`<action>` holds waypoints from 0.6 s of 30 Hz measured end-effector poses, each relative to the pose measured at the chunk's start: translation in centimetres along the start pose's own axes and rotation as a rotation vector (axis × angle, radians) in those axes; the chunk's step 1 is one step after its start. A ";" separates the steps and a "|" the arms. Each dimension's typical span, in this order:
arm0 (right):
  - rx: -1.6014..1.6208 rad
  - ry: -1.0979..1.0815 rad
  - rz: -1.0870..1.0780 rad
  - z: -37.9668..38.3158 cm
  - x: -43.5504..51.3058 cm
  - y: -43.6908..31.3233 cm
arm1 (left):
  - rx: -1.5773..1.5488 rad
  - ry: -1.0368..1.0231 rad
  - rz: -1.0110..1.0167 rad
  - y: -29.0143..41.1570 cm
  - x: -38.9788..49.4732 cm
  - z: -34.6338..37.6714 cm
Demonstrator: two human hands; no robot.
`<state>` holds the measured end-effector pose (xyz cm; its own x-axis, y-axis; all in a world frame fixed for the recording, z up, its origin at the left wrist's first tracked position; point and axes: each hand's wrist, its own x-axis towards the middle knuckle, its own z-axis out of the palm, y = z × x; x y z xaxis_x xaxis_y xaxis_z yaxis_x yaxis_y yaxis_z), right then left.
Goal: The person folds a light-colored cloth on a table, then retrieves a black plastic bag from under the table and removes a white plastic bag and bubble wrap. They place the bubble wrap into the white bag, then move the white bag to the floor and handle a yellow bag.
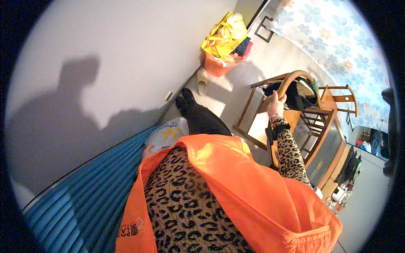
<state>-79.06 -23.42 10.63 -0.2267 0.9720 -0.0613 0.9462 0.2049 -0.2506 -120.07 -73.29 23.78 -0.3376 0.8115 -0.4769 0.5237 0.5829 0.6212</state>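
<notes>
My right hand (276,107) is closed around the curved wooden rail (292,76) of a chair. Dark clothing or fabric (297,95) lies within that rail, and something green (314,86) is wrapped on its far side. On the left, my left hand (148,151) shows only in part beside the orange apron (221,161). Its visible fingers are on the edge of a whitish plastic bag (167,134) with a yellow print and writing. The apron covers the rest of that hand.
A yellow bag (226,36) sits on an orange bin (218,64) by the wall. Near it lies a pale clog (202,83). A wooden chair (340,96) stands beside a dark-topped table (327,158). Blue pleated material (91,183) runs along the left; a floral cloth (335,41) hangs at upper right.
</notes>
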 end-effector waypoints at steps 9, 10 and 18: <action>-0.018 -0.014 0.051 -0.5 0.0 0.5 | -0.209 0.280 -0.528 -11.4 7.0 5.6; -0.010 0.002 0.050 -0.5 0.0 0.6 | -0.164 0.306 -0.486 -11.3 7.2 5.6; -0.060 -0.123 0.143 -2.3 -0.3 -0.7 | -0.592 0.432 -0.423 -4.2 7.9 3.3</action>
<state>-79.16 -23.60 13.07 -0.1117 0.9711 -0.2111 0.9820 0.0754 -0.1730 -122.35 -69.47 15.31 -0.7456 0.3942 -0.5373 -0.1690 0.6681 0.7246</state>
